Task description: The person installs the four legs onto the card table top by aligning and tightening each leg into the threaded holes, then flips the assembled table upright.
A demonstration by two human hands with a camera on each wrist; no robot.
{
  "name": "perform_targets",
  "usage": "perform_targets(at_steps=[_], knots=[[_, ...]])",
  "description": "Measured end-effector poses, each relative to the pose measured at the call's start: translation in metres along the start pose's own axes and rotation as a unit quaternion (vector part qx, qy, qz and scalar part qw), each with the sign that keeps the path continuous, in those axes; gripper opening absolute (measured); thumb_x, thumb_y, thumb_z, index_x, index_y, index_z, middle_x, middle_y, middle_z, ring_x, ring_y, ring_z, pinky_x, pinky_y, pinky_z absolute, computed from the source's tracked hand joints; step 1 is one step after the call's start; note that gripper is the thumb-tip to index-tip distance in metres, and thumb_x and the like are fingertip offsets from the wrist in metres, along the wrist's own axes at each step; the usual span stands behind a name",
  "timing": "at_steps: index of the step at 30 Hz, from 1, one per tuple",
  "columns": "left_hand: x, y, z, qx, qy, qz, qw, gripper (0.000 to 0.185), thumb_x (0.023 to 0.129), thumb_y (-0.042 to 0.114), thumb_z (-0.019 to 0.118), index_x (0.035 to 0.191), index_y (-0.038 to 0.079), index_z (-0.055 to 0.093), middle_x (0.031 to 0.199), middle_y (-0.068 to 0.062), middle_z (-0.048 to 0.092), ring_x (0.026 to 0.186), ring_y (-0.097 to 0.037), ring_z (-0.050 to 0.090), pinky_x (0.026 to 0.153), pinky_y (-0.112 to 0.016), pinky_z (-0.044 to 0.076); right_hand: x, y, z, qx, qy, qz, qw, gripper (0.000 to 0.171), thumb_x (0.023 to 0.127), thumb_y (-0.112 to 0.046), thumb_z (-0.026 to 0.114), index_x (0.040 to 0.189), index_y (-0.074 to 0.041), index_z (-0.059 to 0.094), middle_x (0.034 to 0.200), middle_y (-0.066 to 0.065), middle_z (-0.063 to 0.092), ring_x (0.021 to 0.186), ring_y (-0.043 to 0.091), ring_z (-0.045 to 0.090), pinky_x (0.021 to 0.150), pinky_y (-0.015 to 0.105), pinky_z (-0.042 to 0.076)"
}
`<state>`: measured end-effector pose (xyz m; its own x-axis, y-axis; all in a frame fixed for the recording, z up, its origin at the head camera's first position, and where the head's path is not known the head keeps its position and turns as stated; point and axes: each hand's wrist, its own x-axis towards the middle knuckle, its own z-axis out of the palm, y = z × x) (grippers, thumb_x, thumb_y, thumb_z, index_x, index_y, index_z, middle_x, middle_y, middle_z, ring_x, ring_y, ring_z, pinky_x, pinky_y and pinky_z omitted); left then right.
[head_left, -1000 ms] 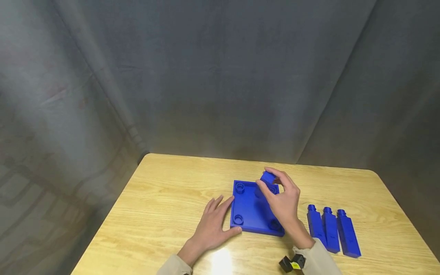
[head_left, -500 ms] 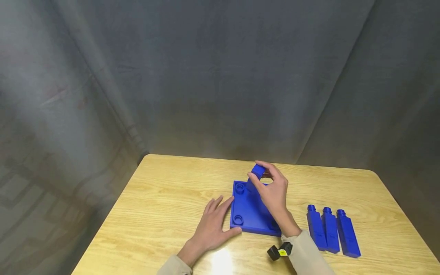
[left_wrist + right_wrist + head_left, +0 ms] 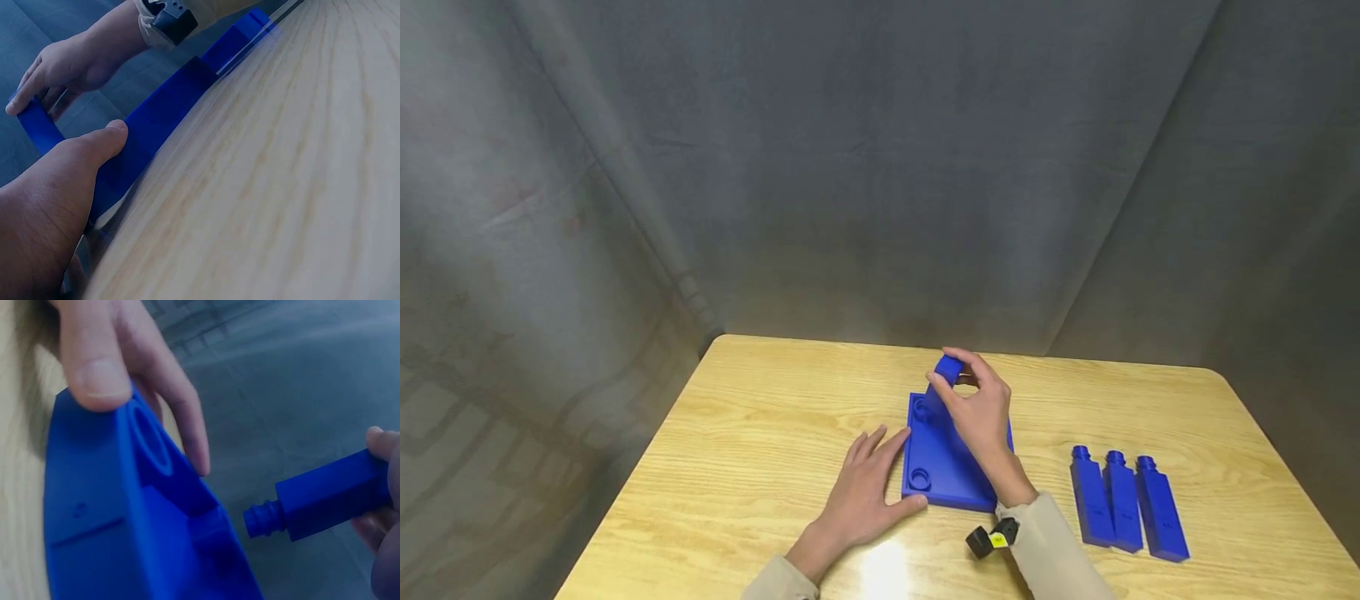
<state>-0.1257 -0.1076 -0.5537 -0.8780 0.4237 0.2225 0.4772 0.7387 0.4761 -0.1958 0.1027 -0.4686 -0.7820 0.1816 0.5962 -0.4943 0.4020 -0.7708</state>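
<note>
A square blue tray-like tabletop (image 3: pixel 953 467) with round sockets in its corners lies on the wooden table, raised rim upward. My left hand (image 3: pixel 863 496) rests at its near-left corner, thumb against the near side and index fingertip at the left side. In my right hand (image 3: pixel 980 412), thumb and fingers pinch the upper end of a blue square table leg (image 3: pixel 331 492). The leg's threaded tip (image 3: pixel 264 519) points down, clear of the tabletop in the right wrist view. From the head it overlaps the far-left socket (image 3: pixel 921 409). The near-left socket (image 3: pixel 919 478) shows bare.
To the right lie three more blue legs (image 3: pixel 1092 500), side by side with threaded ends pointing away. The wooden table (image 3: pixel 760 417) reaches back to a grey curtain (image 3: pixel 880 208). A black wrist camera (image 3: pixel 991 537) sits by the right sleeve.
My right hand has carried the leg leftward over the tabletop, from the far-right corner toward the far-left socket. The left hand and the three lying legs stay where they were.
</note>
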Motion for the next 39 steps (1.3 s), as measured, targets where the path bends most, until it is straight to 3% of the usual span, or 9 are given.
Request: perform_targets(at_steps=[3, 8, 13, 21, 29, 39], knots=[[-0.001, 0.001, -0.001, -0.004, 0.001, 0.0, 1.0, 0.1, 0.097, 0.077, 0.065, 0.174, 0.02, 0.038, 0.171, -0.004, 0.052, 0.163, -0.038, 0.037, 0.136, -0.063, 0.022, -0.002, 0.003, 0.003, -0.01, -0.001, -0.002, 1.0, 0.044, 0.087, -0.007, 0.095, 0.128, -0.005, 0.08, 0.109, 0.013, 0.083, 0.087, 0.031, 0.08, 0.076, 0.009, 0.058], [-0.003, 0.003, -0.003, -0.004, -0.001, -0.004, 1.0, 0.099, 0.097, 0.076, 0.066, 0.174, 0.021, 0.038, 0.171, -0.004, 0.051, 0.164, -0.037, 0.036, 0.136, -0.063, 0.021, -0.002, 0.006, 0.008, -0.015, 0.0, -0.009, 1.0, 0.043, 0.087, -0.008, 0.095, 0.128, -0.006, 0.08, 0.11, 0.012, 0.084, 0.089, 0.03, 0.081, 0.087, 0.018, 0.062], [-0.004, 0.003, -0.003, -0.004, -0.002, -0.004, 1.0, 0.099, 0.096, 0.075, 0.067, 0.174, 0.021, 0.038, 0.171, -0.004, 0.052, 0.164, -0.037, 0.036, 0.137, -0.062, 0.021, -0.001, 0.007, 0.012, -0.017, -0.005, 0.0, 1.0, 0.042, 0.087, -0.009, 0.095, 0.127, -0.006, 0.08, 0.111, 0.012, 0.084, 0.09, 0.03, 0.081, 0.086, 0.02, 0.063], [-0.005, 0.004, -0.003, -0.007, -0.001, -0.003, 1.0, 0.099, 0.096, 0.074, 0.069, 0.174, 0.021, 0.039, 0.17, -0.003, 0.053, 0.164, -0.036, 0.036, 0.137, -0.061, 0.021, 0.0, 0.009, 0.015, -0.016, -0.025, 0.014, 0.999, 0.043, 0.087, -0.011, 0.096, 0.126, -0.004, 0.08, 0.111, 0.016, 0.082, 0.09, 0.033, 0.08, 0.086, 0.057, 0.067], [-0.005, 0.002, 0.0, 0.003, 0.002, 0.0, 1.0, 0.099, 0.097, 0.076, 0.066, 0.174, 0.02, 0.039, 0.169, -0.004, 0.054, 0.163, -0.037, 0.039, 0.135, -0.062, 0.025, -0.002, 0.012, 0.018, -0.023, -0.05, 0.032, 0.998, 0.043, 0.088, -0.013, 0.096, 0.127, -0.006, 0.08, 0.113, 0.015, 0.082, 0.092, 0.033, 0.08, 0.088, 0.055, 0.068], [-0.003, 0.005, 0.0, -0.007, -0.005, -0.003, 1.0, 0.099, 0.096, 0.075, 0.068, 0.174, 0.022, 0.039, 0.17, -0.003, 0.053, 0.164, -0.036, 0.036, 0.137, -0.06, 0.022, -0.002, 0.016, 0.011, -0.022, -0.078, 0.026, 0.996, 0.045, 0.089, -0.013, 0.095, 0.131, -0.006, 0.08, 0.121, 0.015, 0.081, 0.099, 0.035, 0.08, 0.088, 0.056, 0.068]])
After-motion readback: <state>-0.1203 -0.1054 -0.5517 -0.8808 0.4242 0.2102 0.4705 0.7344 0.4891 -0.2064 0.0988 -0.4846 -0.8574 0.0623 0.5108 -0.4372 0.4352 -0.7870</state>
